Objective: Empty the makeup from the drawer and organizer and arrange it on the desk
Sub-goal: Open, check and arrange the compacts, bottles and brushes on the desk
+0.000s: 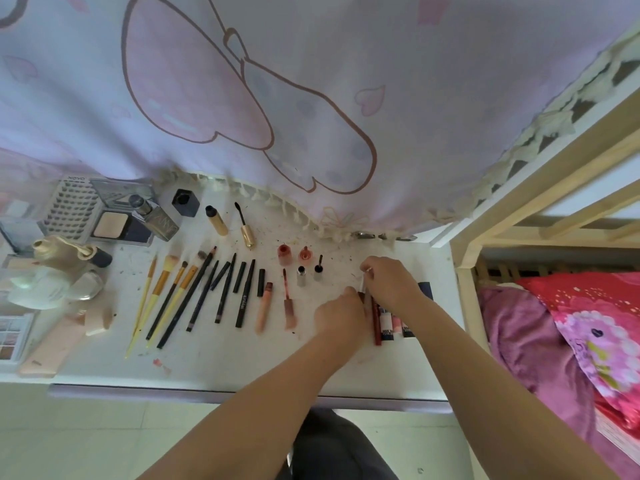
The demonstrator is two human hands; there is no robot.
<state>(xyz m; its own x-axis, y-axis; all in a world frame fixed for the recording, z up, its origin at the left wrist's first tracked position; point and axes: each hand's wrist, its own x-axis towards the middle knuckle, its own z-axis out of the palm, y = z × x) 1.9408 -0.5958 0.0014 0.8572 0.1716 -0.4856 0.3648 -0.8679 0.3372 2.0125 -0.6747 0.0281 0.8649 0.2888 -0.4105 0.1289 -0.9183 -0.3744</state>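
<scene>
Nearest the camera, two bare forearms are seen reaching over the front edge of the white desk (242, 368); the left hand (341, 315) is curled, knuckles up, round the lower end of a slim dark red tube (376, 323), though how firmly it is gripped cannot be told; the right hand (391, 280) is held just beyond it, its fingertips pinched on a thin white-tipped wand (363, 280) that stands over the tube's top; beside the tube, on its right, several small white and pink tubes (387, 322) are laid side by side, partly hidden under the right wrist. Further left, a row of makeup is laid out on the desk: two pinkish lip glosses (264, 308), black pencils (242, 296) and yellow-handled brushes (162, 299), fanned roughly parallel. Beyond the hands, small nail-polish bottles (284, 254) are stood near each other; a gold mascara tube (217, 220) and its wand (245, 225) are laid apart behind them. At the far left, a powder compact (110, 226) and a tray of false lashes (71, 207) are set against a pink printed curtain (311, 98), which is hung over the desk's back edge.
</scene>
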